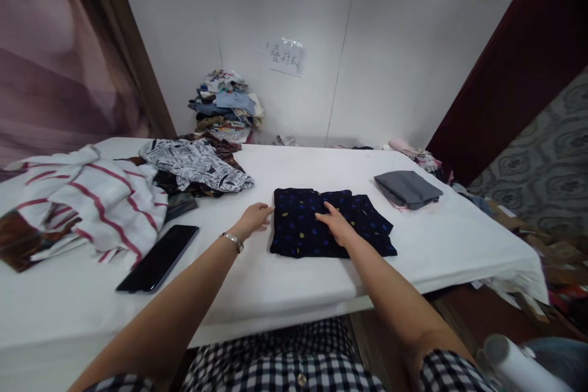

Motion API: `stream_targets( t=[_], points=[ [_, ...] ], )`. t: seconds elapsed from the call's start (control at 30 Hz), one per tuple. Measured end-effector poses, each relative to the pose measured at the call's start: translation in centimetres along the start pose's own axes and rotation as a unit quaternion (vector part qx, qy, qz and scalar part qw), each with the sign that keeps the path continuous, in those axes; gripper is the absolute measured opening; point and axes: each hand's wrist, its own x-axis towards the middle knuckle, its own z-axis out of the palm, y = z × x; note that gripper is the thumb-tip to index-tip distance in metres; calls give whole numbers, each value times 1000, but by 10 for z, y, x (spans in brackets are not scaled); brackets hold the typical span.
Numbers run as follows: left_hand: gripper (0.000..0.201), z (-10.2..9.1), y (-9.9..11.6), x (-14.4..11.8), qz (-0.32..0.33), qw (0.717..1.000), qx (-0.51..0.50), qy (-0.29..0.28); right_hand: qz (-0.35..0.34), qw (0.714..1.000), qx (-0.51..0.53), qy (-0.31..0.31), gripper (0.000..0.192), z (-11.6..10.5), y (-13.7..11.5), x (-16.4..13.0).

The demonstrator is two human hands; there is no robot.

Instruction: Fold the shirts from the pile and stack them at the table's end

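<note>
Touching dark garment (296,228) mid-table (312,165) with spread right fingers (331,209), can't tell if pinching 9 o'clock edge with left fingers (260,206); looks part-folded, uneven toward 3 o'clock, with grey cloth (408,188) folded at 2, loose clothes (195,164) unfolded at 10.

The right hand (337,225) covers part of the dark patterned garment (296,229); whether the fingertips of the left hand (253,220) touch its edge cannot be told. Beneath the striped garment (105,196) a brown garment (13,242) is mostly hidden — and cut off at the left. The tabletop (312,165) leaves that side too, and hides the foot of the clothes pile (225,107). Bottom right, a white tube (521,364) runs out of view — the floor clutter (558,257) nearby is too blurred to name.
</note>
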Motion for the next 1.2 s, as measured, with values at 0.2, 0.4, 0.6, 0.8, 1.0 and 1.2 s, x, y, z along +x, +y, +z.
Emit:
stream_targets(
  t=[0.2, 0.4, 0.6, 0.8, 1.0, 1.2],
  points=[
    [46, 17, -7, -7, -22, 998, -23, -46, -116, 990, -61, 58, 72, -14, -5, 7],
    [49, 35, -6, 3, -24, 999, -5, -35, -45, 988, -139, 40, 76, -38, 15, 5],
    [34, 47, -3, 13, 25, 1000, -2, -18, -116, 980, -146, 66, 67, -37, 19, 10],
    [33, 50, -7, 15, 47, 998, 20, 26, -126, 972, -183, 77, 62, -35, 31, 13],
    [29, 44, -2, 10, 84, 996, 11, 35, -158, 967, -168, 107, 52, -31, 38, 11],
    [29, 13, -15, 11, 74, 986, 111, 102, -189, 960, -201, 44, 41, -13, 41, -2]
  ],
)
